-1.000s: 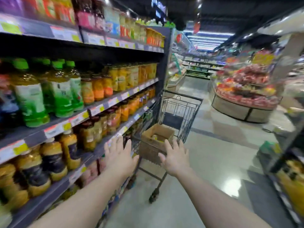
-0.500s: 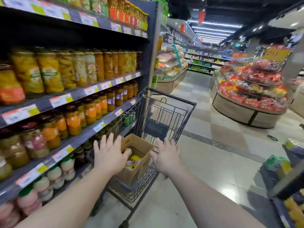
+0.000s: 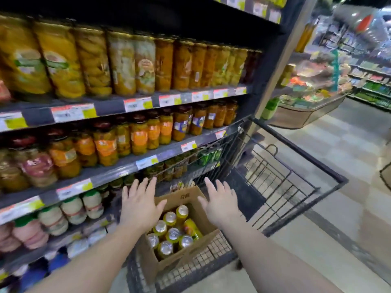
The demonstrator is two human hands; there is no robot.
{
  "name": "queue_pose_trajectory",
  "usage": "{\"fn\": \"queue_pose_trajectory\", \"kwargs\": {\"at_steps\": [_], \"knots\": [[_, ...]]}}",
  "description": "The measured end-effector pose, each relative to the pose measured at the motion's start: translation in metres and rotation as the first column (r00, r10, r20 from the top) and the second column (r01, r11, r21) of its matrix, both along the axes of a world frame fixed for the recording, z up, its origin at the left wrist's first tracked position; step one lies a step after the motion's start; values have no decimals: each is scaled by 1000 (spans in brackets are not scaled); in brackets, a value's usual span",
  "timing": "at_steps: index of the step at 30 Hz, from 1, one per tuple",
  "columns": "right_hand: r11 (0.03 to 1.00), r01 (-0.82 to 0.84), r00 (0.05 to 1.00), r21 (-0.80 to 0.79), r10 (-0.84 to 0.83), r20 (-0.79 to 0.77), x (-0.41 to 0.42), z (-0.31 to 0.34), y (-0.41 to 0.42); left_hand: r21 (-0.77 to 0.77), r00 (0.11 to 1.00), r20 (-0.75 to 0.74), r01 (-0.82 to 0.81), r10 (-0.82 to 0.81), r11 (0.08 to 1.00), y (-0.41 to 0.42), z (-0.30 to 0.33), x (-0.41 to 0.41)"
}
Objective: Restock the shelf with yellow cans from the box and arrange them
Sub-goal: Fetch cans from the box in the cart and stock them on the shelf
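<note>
My fingers are straight and spread wide on both hands, and they hold nothing. My left hand (image 3: 141,205) hovers over the left side of the cardboard box (image 3: 191,253), with the palm down. My right hand (image 3: 221,203) hovers over the right side of the same box, also with the palm down. I cannot tell if either hand touches the box flaps.

The box is open and stands inside a wire shopping cart (image 3: 296,187). In it are the yellow cans (image 3: 169,235). Most of them stand upright with silver tops, and one lies tilted at the right side of the box.

The cart is just beside the shelf (image 3: 118,170), which is on my left. On the shelf are rows of glass jars (image 3: 105,146) with yellow and orange fruit, and price tags (image 3: 74,112) along the edges. Far to the right there is a blurred display stand (image 3: 306,115).
</note>
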State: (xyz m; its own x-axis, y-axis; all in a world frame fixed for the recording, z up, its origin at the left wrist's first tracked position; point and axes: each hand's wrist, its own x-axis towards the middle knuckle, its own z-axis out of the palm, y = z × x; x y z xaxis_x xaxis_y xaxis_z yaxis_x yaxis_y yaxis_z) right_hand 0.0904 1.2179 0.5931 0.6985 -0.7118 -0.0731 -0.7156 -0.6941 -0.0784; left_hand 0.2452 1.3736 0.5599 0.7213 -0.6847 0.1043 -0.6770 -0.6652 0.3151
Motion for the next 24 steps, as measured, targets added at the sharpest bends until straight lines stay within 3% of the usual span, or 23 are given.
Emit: {"fn": "queue_pose_trajectory", "kwargs": {"at_steps": [9, 15, 24], "knots": [[956, -282, 959, 85, 282, 20, 55, -57, -85, 13, 984, 12, -179, 179, 984, -55, -46, 5], [884, -421, 904, 205, 428, 12, 70, -119, -124, 122, 947, -3, -318, 321, 940, -75, -93, -11], [821, -387, 877, 420, 468, -108, 91, -225, -145, 129, 900, 0, -432, 436, 893, -89, -174, -25]]}}
